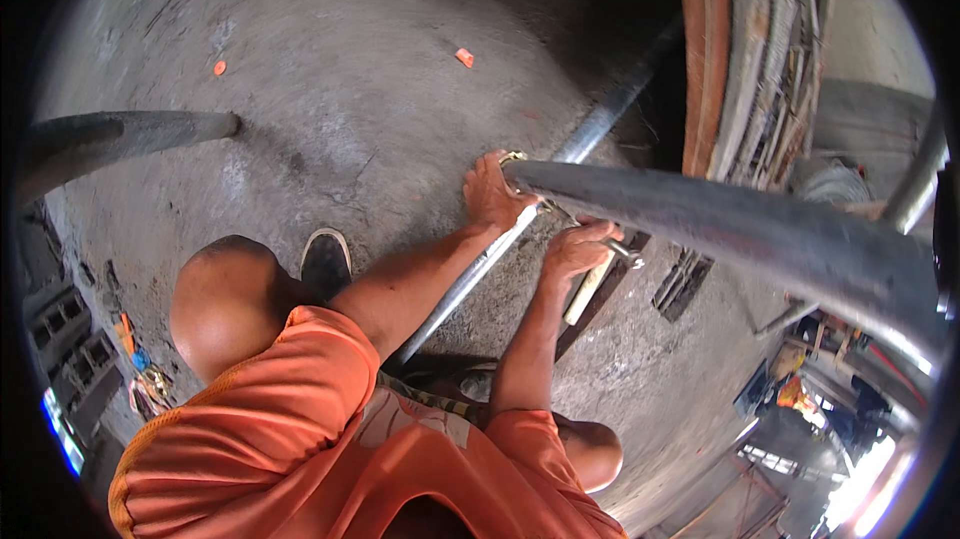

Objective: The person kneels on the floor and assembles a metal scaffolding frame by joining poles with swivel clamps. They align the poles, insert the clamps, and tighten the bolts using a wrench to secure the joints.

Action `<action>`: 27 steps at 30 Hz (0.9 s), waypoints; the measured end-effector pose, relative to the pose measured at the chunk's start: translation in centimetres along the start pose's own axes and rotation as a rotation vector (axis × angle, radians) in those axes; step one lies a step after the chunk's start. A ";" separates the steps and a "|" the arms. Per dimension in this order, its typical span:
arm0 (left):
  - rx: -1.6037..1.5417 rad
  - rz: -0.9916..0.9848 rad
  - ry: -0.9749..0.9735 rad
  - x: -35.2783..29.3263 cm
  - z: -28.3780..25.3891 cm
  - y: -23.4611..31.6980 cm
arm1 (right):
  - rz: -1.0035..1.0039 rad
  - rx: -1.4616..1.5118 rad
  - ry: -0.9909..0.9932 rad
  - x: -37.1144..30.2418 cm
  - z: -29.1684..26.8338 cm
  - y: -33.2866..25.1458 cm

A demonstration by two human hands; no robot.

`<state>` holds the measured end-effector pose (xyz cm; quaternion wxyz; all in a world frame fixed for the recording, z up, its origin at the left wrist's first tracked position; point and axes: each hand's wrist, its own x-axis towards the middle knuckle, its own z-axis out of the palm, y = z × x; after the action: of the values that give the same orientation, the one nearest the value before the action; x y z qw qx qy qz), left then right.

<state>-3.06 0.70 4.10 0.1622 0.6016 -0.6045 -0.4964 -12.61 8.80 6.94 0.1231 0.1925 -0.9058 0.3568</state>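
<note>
At the grey pole (pixel 700 217), apparent bolting.
Left fingers (pixel 484 173) clasp a clamp (pixel 513 156), right fingers (pixel 598 231) a wrench (pixel 627 253); turning seems needed next.

Orange scraps (pixel 465 58) on concrete floor (pixel 330 49)

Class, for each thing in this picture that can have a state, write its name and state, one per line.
Left hand: at the right-hand pole's end; grip unclear
Right hand: closed around a wrench
Wrench: held
Right-hand pole: appears upright
Left-hand pole: standing on the floor
Thin metal pipe: straight; floor contact unclear
Boards: stacked
Orange scrap: lying on the floor
</note>
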 end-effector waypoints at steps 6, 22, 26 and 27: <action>-0.030 -0.001 0.057 -0.4 0.2 0.1 | -0.425 -0.478 -0.069 9.4 8.6 2.9; -0.034 -0.045 -0.049 -0.3 0.0 0.3 | -0.238 -0.243 -0.304 10.8 9.9 11.1; -0.044 -0.040 -0.068 -0.2 0.1 0.0 | 0.071 -0.343 -0.481 2.4 3.2 12.4; -0.050 -0.035 -0.067 -0.2 0.1 -0.1 | -0.031 -0.537 -0.711 -1.2 1.3 11.6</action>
<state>-3.09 0.92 4.06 0.1482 0.5909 -0.5863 -0.5340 -16.76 16.03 -1.34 -0.1449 0.2782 -0.9494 0.0186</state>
